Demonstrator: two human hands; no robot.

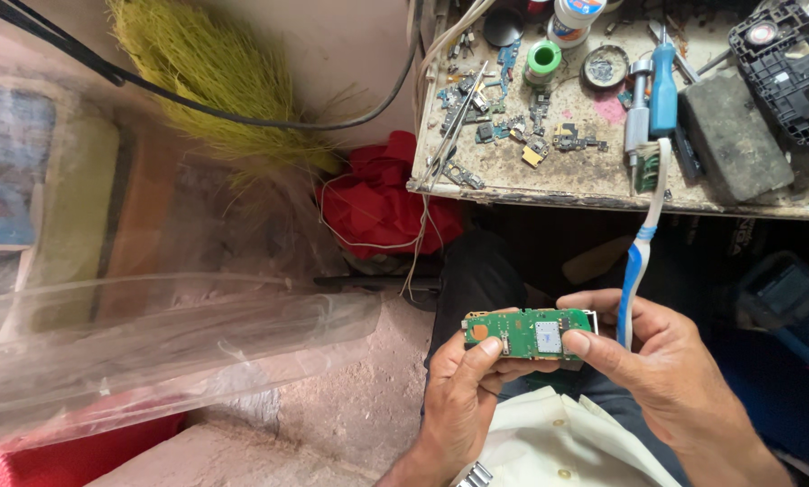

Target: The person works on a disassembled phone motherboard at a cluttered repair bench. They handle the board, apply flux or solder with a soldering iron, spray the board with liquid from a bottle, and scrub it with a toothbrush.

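- Green circuit board lies level between both hands, over the lap, long axis running left to right.
- Left hand pinches its left end, thumb on top.
- Right hand grips its right end and also clasps a blue-and-white toothbrush, bristles up toward the cluttered workbench.

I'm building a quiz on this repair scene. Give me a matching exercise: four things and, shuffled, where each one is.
Things:
1. green circuit board
2. toothbrush
3. red cloth
4. blue-handled screwdriver

Places:
A. lying on the workbench
B. on the floor under the bench's left end
C. held between both hands
D. in the right hand, bristles up by the bench edge

Pairs: 1-C, 2-D, 3-B, 4-A
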